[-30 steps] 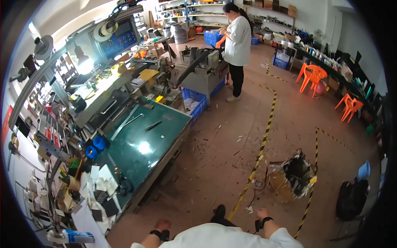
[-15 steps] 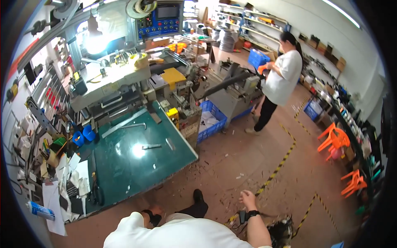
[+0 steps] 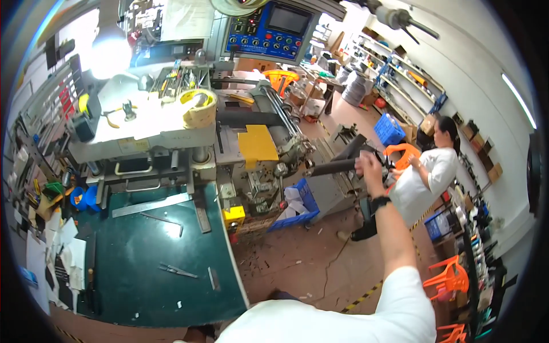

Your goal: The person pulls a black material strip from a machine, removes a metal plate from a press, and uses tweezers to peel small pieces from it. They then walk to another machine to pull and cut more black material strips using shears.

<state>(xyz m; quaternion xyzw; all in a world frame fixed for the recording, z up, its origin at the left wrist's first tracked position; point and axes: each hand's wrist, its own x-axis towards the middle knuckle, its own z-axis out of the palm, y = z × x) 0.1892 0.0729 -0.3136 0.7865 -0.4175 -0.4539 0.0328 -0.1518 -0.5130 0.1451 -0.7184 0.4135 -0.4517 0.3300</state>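
Note:
My right hand (image 3: 369, 167) is raised at the end of an outstretched arm with a dark watch on the wrist. Its fingers are loosely bent and apart, and nothing shows in them. In the picture it overlaps the end of a long black roller (image 3: 333, 167); whether it touches cannot be told. At the lower edge, beside my white shirt, only a dark patch shows where my left hand may be, its fingers hidden. On the green-topped table (image 3: 131, 263) lie a steel ruler (image 3: 151, 206), a hex key (image 3: 164, 222), tweezers (image 3: 178, 270) and a small metal strip (image 3: 214, 279).
A machine with a blue control panel (image 3: 266, 31) stands ahead, a tape roll (image 3: 198, 108) on its ledge. A blue crate (image 3: 309, 200) stands by its base. A co-worker (image 3: 426, 180) holds an orange thing (image 3: 403, 154) at the right. Orange stools (image 3: 452, 277) stand near shelving.
My right arm has risen from low by my side and stretched forward. The view has shifted closer to the machine and tilted. The co-worker now appears farther right and lower in the picture.

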